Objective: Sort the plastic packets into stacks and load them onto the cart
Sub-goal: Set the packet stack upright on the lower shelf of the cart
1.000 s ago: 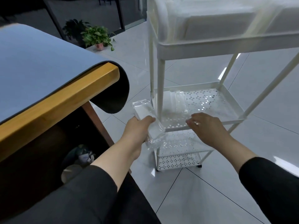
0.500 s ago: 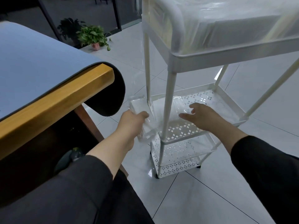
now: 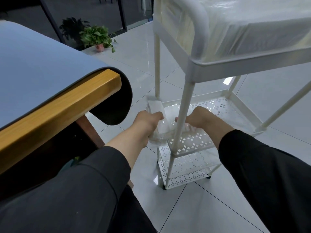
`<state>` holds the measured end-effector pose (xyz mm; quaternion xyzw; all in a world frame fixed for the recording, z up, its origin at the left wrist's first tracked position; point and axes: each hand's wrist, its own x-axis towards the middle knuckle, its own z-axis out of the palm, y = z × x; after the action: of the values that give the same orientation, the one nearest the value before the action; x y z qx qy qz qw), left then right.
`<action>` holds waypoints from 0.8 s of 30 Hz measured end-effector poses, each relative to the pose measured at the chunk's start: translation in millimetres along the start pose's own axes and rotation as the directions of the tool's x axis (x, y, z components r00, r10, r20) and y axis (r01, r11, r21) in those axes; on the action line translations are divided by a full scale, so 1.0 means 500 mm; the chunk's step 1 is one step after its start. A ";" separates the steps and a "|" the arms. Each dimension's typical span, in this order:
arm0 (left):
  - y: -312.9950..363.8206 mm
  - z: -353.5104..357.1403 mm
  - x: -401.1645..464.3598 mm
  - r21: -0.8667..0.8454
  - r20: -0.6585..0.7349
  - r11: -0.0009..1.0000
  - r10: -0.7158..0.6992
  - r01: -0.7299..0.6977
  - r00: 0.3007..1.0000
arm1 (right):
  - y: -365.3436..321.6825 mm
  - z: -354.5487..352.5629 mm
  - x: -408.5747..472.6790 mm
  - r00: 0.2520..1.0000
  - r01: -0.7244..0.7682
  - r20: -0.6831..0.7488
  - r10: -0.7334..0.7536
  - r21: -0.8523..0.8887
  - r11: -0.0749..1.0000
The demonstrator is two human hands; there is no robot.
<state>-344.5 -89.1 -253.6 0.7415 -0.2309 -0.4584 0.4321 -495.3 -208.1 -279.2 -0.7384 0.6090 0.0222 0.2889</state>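
The left hand (image 3: pixel 148 122) grips a clear plastic packet (image 3: pixel 155 107) at the corner of the cart (image 3: pixel 198 74), just outside the middle shelf (image 3: pixel 223 105). The right hand (image 3: pixel 200 117) reaches in past the post, fingers curled on the packets (image 3: pixel 171 113) already lying there. This looks like the loading step. Next, the held packet likely needs sliding in past the post onto that stack. Both forearms stretch forward and down.

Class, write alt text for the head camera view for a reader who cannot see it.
Two bare hands reach to the middle shelf of a white perforated metal cart: the left hand grips a clear plastic packet of white sheets, the right hand holds packets on the shelf. A blue-topped wooden table stands at left.
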 end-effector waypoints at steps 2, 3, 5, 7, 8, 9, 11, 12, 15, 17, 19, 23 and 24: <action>0.000 0.000 0.002 0.023 0.019 1.000 0.009 -0.009 1.000 | 0.005 0.002 0.010 1.000 -0.017 -0.003 0.017 -0.001 1.000; 0.000 0.001 0.004 0.045 0.022 0.999 0.017 -0.018 1.000 | 0.006 0.001 0.011 1.000 -0.018 -0.006 0.018 -0.005 1.000; -0.001 0.001 0.009 0.094 0.012 0.995 0.028 -0.029 1.000 | 0.006 -0.001 0.013 1.000 -0.012 0.006 0.012 -0.003 1.000; 0.001 0.001 0.013 0.132 0.013 0.991 0.037 -0.039 0.999 | 0.003 -0.003 0.014 1.000 -0.017 0.017 0.017 0.015 1.000; 0.003 0.001 0.013 0.146 0.016 0.988 0.044 -0.045 0.999 | 0.002 -0.002 0.016 1.000 -0.026 0.017 0.025 0.023 0.999; 0.005 0.001 0.013 0.156 0.022 0.987 0.044 -0.047 0.999 | 0.002 -0.004 0.017 0.999 -0.033 0.016 0.033 0.028 0.999; 0.008 0.001 0.012 0.165 0.036 0.985 0.047 -0.052 0.998 | 0.006 -0.006 0.022 0.999 -0.045 0.030 0.044 0.050 0.998; 0.010 0.002 0.010 0.171 0.039 0.984 0.051 -0.057 0.998 | 0.009 -0.007 0.026 0.998 -0.049 0.041 0.046 0.071 0.996; 0.010 0.004 0.008 0.184 0.046 0.981 0.058 -0.066 0.997 | 0.011 -0.011 0.029 0.998 -0.050 0.047 0.044 0.152 0.987; 0.012 0.004 0.006 0.172 0.049 0.982 0.068 -0.075 0.996 | 0.009 -0.011 0.031 0.999 -0.042 0.039 0.035 0.181 0.983; 0.013 0.004 0.007 0.174 0.056 0.982 0.064 -0.073 0.996 | 0.002 -0.011 0.029 1.000 -0.017 0.026 0.012 0.200 0.980; 0.011 0.002 0.010 0.182 0.046 0.981 0.061 -0.068 0.997 | -0.013 -0.009 0.031 1.000 0.017 0.009 -0.019 0.196 0.980; 0.010 0.001 0.011 0.178 0.045 0.982 0.063 -0.070 0.997 | -0.017 -0.007 0.034 1.000 0.019 0.015 -0.022 0.179 0.984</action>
<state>-342.1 -96.2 -252.1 0.7602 -0.3041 -0.4357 0.3740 -484.1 -224.0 -279.2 -0.7154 0.5985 -0.0295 0.3593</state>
